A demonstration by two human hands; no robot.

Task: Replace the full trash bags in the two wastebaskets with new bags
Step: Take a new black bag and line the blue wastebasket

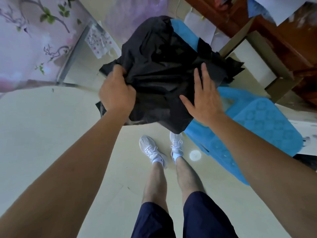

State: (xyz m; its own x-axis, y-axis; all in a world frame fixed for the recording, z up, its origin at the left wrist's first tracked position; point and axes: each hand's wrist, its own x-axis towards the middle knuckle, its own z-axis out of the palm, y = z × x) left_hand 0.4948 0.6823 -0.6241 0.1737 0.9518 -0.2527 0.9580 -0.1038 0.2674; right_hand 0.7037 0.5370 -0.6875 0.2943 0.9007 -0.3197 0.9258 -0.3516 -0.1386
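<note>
**Spreading a black bag over a blue wastebasket**

We see the pale floor (pixel 51 143) filling most of the view, with wooden furniture (pixel 283 40) at the upper right and floral fabric (pixel 25 40) at the upper left. A blue mat (pixel 265 126) lies right of our feet. The black trash bag (pixel 163 66) is held up in front of us, draped over and hiding most of a blue wastebasket (pixel 185 33), probably so its mouth can be opened above the rim. We can't tell whether it is already seated. Our left hand (pixel 116 93) is clenched on a bunched edge of the bag, which anchors it. Our right hand (pixel 204 100) is flat, fingers spread, grasping nothing, resting on the plastic as if smoothing it. Only one basket is visible; the second is out of sight
</note>
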